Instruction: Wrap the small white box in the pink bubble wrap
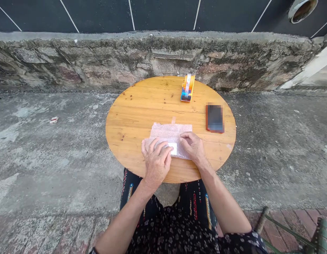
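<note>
A pinkish sheet of bubble wrap (170,129) lies on the round wooden table (142,95), its near part folded over. A small white flat rectangular thing (173,149) shows on the near part; whether it lies on top of or under the film cannot be told. My left hand (156,160) rests on the wrap's left side with fingers spread, the fingertips touching the fold and the white thing's left edge. At the right side, my right hand (193,146) has thumb and forefinger closed on the fold's edge. A short strip of tape (173,120) sticks out at the wrap's far edge.
A yellow and blue tape dispenser (188,88) stands near the table's far edge. To the right lies a dark phone-like thing in a red-brown case (215,118), pixelated. Behind the table runs a rough stone wall (100,63). A green chair part (290,231) is at lower right.
</note>
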Demonstrator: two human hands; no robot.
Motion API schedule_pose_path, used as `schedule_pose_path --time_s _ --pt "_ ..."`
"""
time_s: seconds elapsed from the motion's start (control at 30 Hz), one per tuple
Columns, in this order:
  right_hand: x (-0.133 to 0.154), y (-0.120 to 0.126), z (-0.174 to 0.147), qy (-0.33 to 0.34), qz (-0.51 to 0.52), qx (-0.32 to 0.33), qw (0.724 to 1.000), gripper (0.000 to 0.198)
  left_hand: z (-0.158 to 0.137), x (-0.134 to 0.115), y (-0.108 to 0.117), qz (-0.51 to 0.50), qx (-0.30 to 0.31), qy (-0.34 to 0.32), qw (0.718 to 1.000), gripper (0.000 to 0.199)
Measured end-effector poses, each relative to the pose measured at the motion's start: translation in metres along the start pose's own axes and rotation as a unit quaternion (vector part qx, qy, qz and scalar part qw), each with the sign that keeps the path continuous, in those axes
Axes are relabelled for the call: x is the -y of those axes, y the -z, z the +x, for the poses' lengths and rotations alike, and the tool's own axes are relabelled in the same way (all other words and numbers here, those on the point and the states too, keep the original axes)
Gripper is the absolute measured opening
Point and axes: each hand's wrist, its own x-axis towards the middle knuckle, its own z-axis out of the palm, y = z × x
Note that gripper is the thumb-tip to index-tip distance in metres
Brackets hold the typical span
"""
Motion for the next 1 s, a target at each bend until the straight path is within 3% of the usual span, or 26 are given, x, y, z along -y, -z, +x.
schedule_pose_path --time_s 0.23,0.3,0.4,0.53,1.0 --pt "0.020 0.009 -0.008 0.080 -0.044 -0.125 0.988 0.014 0.001 0.001 0.000 0.006 0.001 -0.002 1.000 0.022" --pt "0.035 0.011 -0.015 0.117 -0.085 -0.109 0.983 0.015 0.001 0.002 0.000 -0.006 0.015 0.003 1.000 0.022" --pt "0.053 0.011 -0.023 0.167 -0.131 -0.023 0.977 0.018 0.001 0.003 0.000 -0.010 0.024 0.008 1.000 0.020" --pt "0.056 0.004 -0.028 0.181 -0.157 0.052 0.969 0.024 0.000 0.004 -0.001 0.009 0.028 0.004 1.000 0.019" --pt "0.042 -0.009 -0.036 0.173 -0.227 0.040 0.957 0.021 0.000 0.002 -0.001 0.015 0.029 0.010 0.999 0.017"
